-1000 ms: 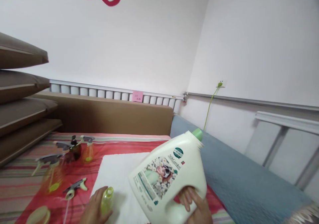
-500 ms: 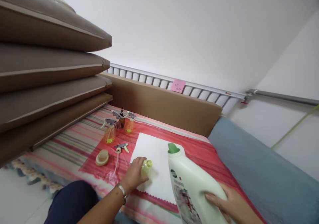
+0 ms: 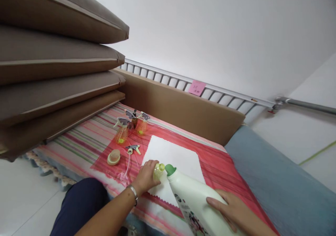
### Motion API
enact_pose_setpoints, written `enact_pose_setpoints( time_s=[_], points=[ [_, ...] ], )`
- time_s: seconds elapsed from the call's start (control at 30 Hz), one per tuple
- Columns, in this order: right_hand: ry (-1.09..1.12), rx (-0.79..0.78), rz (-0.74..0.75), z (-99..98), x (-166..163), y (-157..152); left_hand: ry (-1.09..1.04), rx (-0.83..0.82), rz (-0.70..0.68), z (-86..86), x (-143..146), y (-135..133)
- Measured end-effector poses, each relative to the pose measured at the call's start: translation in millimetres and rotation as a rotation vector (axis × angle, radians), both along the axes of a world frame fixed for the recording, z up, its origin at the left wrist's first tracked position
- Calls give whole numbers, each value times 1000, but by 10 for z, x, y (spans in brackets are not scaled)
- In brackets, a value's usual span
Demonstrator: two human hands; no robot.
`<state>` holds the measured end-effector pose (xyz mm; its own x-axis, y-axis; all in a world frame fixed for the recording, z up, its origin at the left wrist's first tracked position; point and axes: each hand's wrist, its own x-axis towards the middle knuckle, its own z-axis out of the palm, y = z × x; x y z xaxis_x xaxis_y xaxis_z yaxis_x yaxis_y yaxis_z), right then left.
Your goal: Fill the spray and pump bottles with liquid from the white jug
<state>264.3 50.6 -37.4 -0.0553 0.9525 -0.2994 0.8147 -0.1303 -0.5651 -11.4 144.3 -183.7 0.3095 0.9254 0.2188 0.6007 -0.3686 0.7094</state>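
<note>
Evidently everything centres on the pale green jug (image 3: 193,199), tipped well over above the near part of a white sheet (image 3: 183,155), its green spout (image 3: 170,169) level in the view with the mouth of a small yellow bottle (image 3: 158,173). The jug's long axis slants from the lower right up toward that mouth, and the bottle leans to meet it, opening turned toward the spout. Spout and rim sit just beside each other; whether they touch cannot be told, and no liquid can be made out between them.

The right hand (image 3: 228,208) grips the jug well back from the spout, thumb over the near side and the other fingers largely hidden by the body. The left hand (image 3: 147,177), nearer the spout, has its fingers wrapped around the bottle, which lies on that hand's inner side.

Beyond the bottle, a loose spray head (image 3: 133,149) with its tube rests on the red covering (image 3: 217,162), near a round pale item (image 3: 113,158). Farther off stand several spray bottles (image 3: 122,135) close together. Stacked cushions (image 3: 60,64) rise at one side, and a brown panel (image 3: 178,106) closes the far edge.
</note>
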Motion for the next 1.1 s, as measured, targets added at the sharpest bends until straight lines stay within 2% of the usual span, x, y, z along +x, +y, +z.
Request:
enact_pose_setpoints(
  time_s=[0.37, 0.8, 1.1],
  points=[
    [-79, -20, 38, 255, -143, 127, 12, -7, -9, 20, 8, -13],
    [-155, -40, 151, 396, -125, 219, 38, -12, -2, 68, 10, -39],
    [-202, -15, 111, 533, -205, 235, 58, -6, 4, 75, 24, -45]
  ],
)
